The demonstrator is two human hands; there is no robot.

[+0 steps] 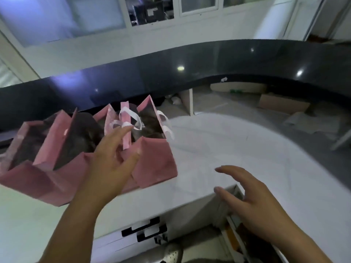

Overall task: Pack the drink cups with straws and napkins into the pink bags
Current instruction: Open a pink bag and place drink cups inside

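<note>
Nearest, the right hand point(252, 202) hovers over the front edge of the counter point(228, 145), above an open drawer point(234, 236), with its fingers loose and spread and nothing in them. It is well apart from the bags point(155, 164), so it braces nothing, and that is the first weakness. If a bag tips, this hand is too far off to catch it. The left hand point(112, 158) reaches in over the near rims of the middle bags, fingers straight and fanned, gripping nothing, with its forefinger right at the white handles point(129, 118). A finger hooked in one of those loops could drag its bag along when the hand lifts. The bags stand in a crowded row near the front of the counter, mouths gaping and walls leaning on each other, so a push on one is likely to shift its neighbours too. Inside them sit dark rounded masses, probably the cups point(83, 131), though blur keeps me from being sure. If they are full drinks, a toppled bag means a spill into the paper, and wet paper would soon give way. No straws or napkins show, so more reaching into these mouths seems due, each reach a fresh chance to knock a rim. Just behind the row runs a dark ledge point(190, 69), leaving little room to slide the bags back.
</note>
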